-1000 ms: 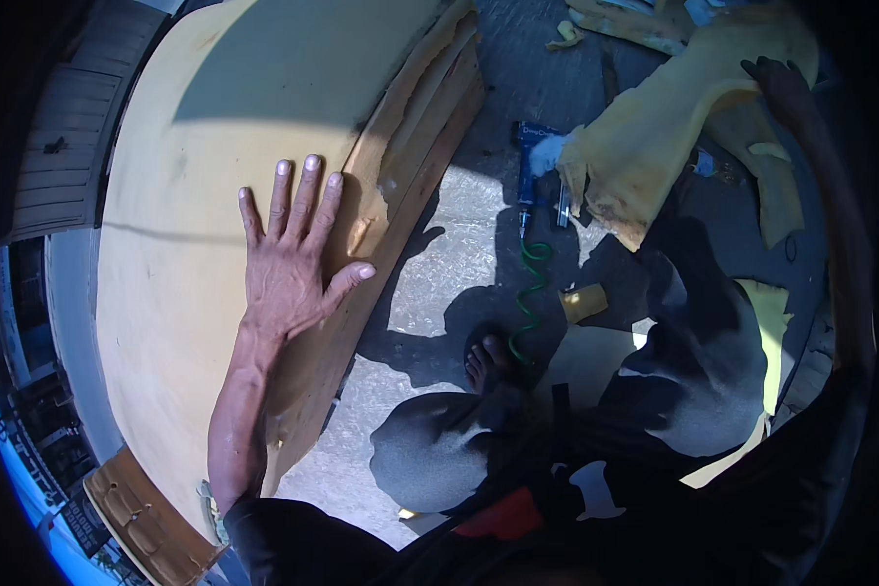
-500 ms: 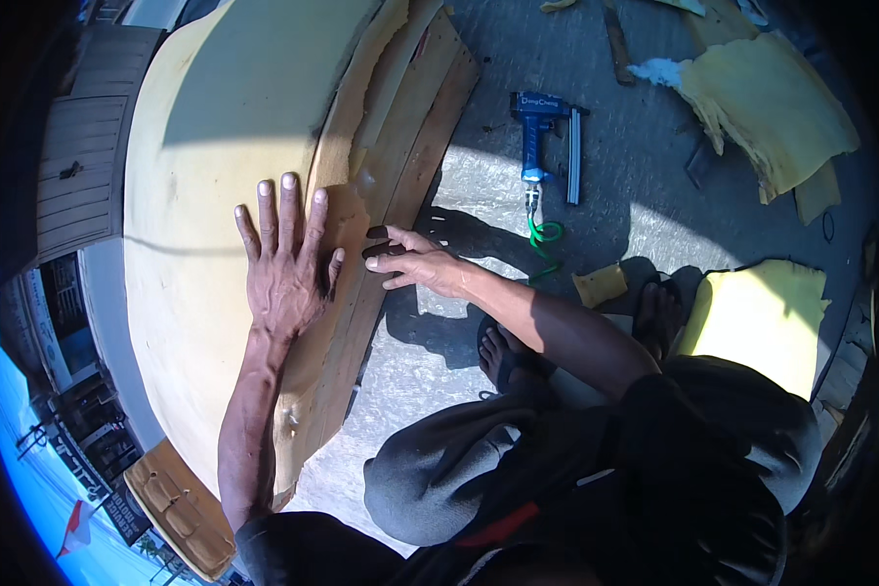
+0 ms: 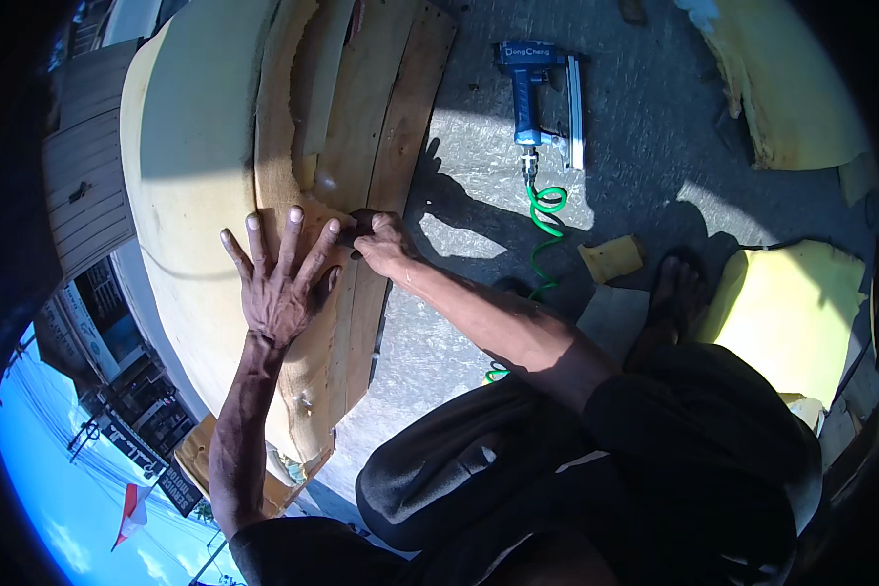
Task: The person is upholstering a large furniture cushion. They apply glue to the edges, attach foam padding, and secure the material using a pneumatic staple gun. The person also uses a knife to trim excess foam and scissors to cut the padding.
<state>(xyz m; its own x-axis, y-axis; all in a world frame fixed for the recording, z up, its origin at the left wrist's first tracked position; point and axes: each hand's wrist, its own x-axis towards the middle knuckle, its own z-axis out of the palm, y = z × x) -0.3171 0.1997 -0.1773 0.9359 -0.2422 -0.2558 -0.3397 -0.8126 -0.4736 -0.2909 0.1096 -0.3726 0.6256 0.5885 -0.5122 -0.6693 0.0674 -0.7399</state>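
Note:
My left hand (image 3: pixel 281 291) lies spread on the big curved slab of pale yellow foam (image 3: pixel 190 117), near its ragged tan edge strip (image 3: pixel 278 127). Just right of it, my right hand (image 3: pixel 379 242) is closed on that torn edge, with its fingertips in shadow. Beneath the foam, wooden boards (image 3: pixel 405 117) run along the slab's side. On the concrete to the right lies a blue pneumatic staple gun (image 3: pixel 527 93), joined to a coiled green hose (image 3: pixel 547 205).
Torn foam (image 3: pixel 781 88) lies at upper right, a bright yellow piece (image 3: pixel 781 313) beside my bent legs and a small scrap (image 3: pixel 610 256) near my foot (image 3: pixel 679 293). Shutters (image 3: pixel 83 166), shop fronts, wires and a red-white flag (image 3: pixel 130 513) show at left.
My right hand left the loose foam sheet at upper right, crossed leftward and closed on the slab's edge. My left hand stayed spread on the foam. The staple gun now lies uncovered.

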